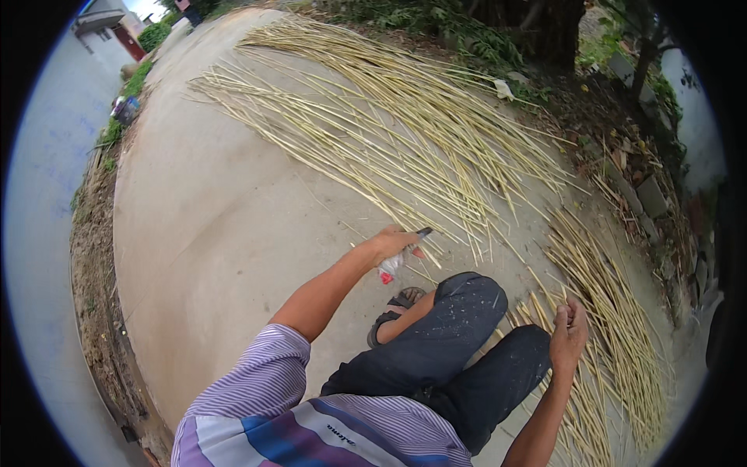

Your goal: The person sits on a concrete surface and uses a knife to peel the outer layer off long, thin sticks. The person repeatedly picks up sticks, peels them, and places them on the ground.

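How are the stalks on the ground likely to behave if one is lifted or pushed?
The stalks look fairly stiff, perhaps springy, since most lie in long, even lines. Each is probably light, being so thin. Pushed sideways, one may roll or drag its neighbours, as they lie loose and crossed on the pavement.

Stalks (405, 74) woody, smooth; pavement (202, 202) matt concrete; trousers (397, 342) matt cloth (dusted with pale specks).
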{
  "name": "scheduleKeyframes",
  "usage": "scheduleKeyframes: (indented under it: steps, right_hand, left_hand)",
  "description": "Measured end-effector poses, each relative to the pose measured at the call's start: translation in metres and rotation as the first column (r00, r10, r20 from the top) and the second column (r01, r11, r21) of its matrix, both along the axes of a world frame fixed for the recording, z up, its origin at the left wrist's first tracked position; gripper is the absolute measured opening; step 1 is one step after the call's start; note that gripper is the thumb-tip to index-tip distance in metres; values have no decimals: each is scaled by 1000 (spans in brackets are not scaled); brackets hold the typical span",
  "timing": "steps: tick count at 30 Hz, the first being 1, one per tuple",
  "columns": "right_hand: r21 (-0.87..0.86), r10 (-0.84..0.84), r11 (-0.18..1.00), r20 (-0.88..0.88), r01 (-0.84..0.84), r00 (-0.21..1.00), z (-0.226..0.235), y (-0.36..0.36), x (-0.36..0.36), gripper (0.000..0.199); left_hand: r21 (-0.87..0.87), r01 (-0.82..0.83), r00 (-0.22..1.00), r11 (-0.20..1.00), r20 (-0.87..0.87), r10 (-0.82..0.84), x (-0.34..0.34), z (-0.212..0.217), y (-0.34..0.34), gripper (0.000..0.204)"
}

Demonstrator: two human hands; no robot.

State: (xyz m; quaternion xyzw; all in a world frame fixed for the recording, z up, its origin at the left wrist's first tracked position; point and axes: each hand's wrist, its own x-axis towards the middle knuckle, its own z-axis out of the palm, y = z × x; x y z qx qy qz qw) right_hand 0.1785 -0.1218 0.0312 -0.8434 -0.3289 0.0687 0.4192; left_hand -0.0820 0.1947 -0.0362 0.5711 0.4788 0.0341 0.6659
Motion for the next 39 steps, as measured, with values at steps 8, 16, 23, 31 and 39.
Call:
scheduleKeyframes:
  steps: [8,16,23,31,39]
  right_hand:
    - [-401,-351,863,-37,308,936,-166,-263,6,19]
    - [-555,-501,794,-362,250,786,-293,-338,-109,19]
    - [-503,-509,802,-296,321,808,-340,-323,-85,22]
    - [-508,-412,811,-141,292,900,-344,-252,39,52]
    - [-726,-282,688,-263,4,922,-380,-208,83,46]
  left_hand:
    - [79,-77,997,994,22,76,6,-78,59,32]
    - [508,629,773,588,-489,-404,78,-27,74,31]
    - [52,332,897,942,-325,-298,-14,-81,-4,16]
    - [-125,182,776,975,-591,-221,-146,-91,-93,18]
    - [-171,286,590,943,-744,-314,-160,-69,-130,41]
